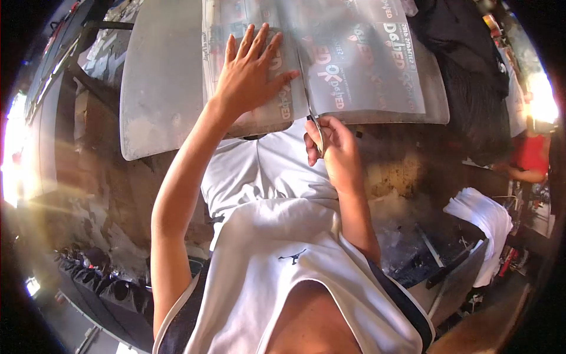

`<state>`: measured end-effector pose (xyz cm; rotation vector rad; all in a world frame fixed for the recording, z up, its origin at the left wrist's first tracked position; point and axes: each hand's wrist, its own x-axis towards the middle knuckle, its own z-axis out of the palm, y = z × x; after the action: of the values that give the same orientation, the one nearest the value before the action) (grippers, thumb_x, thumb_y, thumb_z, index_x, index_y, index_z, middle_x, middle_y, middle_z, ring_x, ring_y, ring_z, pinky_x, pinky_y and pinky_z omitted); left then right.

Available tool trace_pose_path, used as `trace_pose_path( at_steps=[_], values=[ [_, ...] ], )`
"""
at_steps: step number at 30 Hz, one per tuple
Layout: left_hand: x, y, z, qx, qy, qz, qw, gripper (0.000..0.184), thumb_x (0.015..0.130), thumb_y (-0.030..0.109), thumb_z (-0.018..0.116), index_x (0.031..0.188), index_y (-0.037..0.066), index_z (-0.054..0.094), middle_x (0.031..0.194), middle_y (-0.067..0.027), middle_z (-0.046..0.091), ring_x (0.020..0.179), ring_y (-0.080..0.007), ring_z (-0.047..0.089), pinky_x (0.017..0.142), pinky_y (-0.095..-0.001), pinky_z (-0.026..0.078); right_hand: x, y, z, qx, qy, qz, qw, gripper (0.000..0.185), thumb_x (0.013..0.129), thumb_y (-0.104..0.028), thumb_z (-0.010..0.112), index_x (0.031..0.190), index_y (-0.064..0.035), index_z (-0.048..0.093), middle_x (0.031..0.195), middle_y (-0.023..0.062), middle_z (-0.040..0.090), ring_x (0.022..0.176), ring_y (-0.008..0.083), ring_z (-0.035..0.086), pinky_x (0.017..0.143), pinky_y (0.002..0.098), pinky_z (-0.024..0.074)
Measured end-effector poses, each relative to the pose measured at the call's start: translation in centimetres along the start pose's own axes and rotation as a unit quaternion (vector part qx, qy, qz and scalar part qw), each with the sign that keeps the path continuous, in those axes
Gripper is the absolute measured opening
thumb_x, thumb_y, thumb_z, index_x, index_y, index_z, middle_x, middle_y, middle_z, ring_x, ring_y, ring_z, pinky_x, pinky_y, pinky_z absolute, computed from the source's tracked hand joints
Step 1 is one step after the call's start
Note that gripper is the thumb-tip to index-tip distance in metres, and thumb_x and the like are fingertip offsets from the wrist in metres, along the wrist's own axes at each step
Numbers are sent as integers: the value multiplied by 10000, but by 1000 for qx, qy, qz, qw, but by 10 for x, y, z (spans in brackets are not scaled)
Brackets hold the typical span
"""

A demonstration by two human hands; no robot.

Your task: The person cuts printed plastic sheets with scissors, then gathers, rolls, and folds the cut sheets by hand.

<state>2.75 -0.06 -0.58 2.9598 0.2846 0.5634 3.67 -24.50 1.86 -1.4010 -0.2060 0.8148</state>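
My left hand [246,79] lies flat with fingers spread on the left part of a translucent printed sheet [377,76] bearing repeated lettering and logos. My right hand [339,147] is closed around the handles of a pair of scissors [320,135] at the near edge of the sheet. Their blades point away from me, along a slit that runs up the sheet and parts it into left and right portions. Beneath the sheet is a greyish, round-cornered board [159,88] above my lap.
Dark cloth [466,65] hangs at the right of the board. A white cloth [486,224] is draped over a panel at lower right. Another person's hand [526,174] and red clothing show at far right. A dark metal frame [79,65] stands at upper left.
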Motion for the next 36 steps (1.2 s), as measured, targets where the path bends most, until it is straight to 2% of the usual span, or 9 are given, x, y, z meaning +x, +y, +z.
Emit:
trace_pose_path(
  at_steps=[1,5,8,10,17,20,22,36],
  values=[
    [-1,0,1,10,2,2,1000,851,966,713,512,1605,165,384,1681,-147,303,1586,-332,182,1276,-578,88,-1,-4,2,2,4,4,1000,258,1007,-242,711,1012,-6,607,746,33,607,550,103,548,513,263,453],
    [-1,-1,2,14,3,-1,1000,862,956,725,518,1602,169,390,1681,-137,306,1586,-329,186,1276,-581,93,-2,-6,-2,-4,8,13,1000,263,1012,-234,703,1043,8,605,760,40,607,575,99,551,511,265,458],
    [-1,-2,5,37,26,16,999,888,949,743,502,1574,116,427,1655,-158,346,1573,-370,207,1254,-633,115,-4,-11,-2,-4,0,23,1000,270,1018,-234,695,1067,14,598,761,40,605,579,97,550,512,265,464],
    [-2,-1,3,22,22,1,1000,887,933,754,522,1594,175,406,1675,-124,322,1577,-338,209,1271,-598,111,-4,-11,-1,-8,5,26,1000,254,1021,-219,691,1046,10,582,747,41,603,558,99,546,504,265,451],
    [-3,0,3,16,35,16,999,914,911,761,549,1592,168,409,1667,-131,335,1571,-355,224,1263,-611,136,-3,-11,0,-8,10,28,1000,249,1024,-200,688,1035,11,557,743,49,602,541,102,544,495,264,438],
    [0,1,-6,0,56,22,998,829,936,713,565,1539,150,490,1650,-137,363,1548,-370,272,1253,-628,157,-5,-15,-1,2,9,39,999,255,1022,-200,691,1047,15,555,749,49,603,541,102,543,496,264,436],
    [4,1,-20,-17,-43,14,999,1045,911,750,554,1588,-12,325,1666,-249,268,1568,-437,159,1255,-637,100,-4,-16,0,3,10,44,999,258,1022,-203,692,1049,16,557,749,48,602,542,101,541,497,263,435],
    [4,1,-22,-32,-37,11,999,1020,910,720,581,1569,-25,356,1642,-253,310,1550,-442,212,1237,-650,152,-5,-31,-2,8,11,73,997,253,1024,-213,691,1047,14,583,749,38,607,548,84,532,495,249,433]
  ],
)
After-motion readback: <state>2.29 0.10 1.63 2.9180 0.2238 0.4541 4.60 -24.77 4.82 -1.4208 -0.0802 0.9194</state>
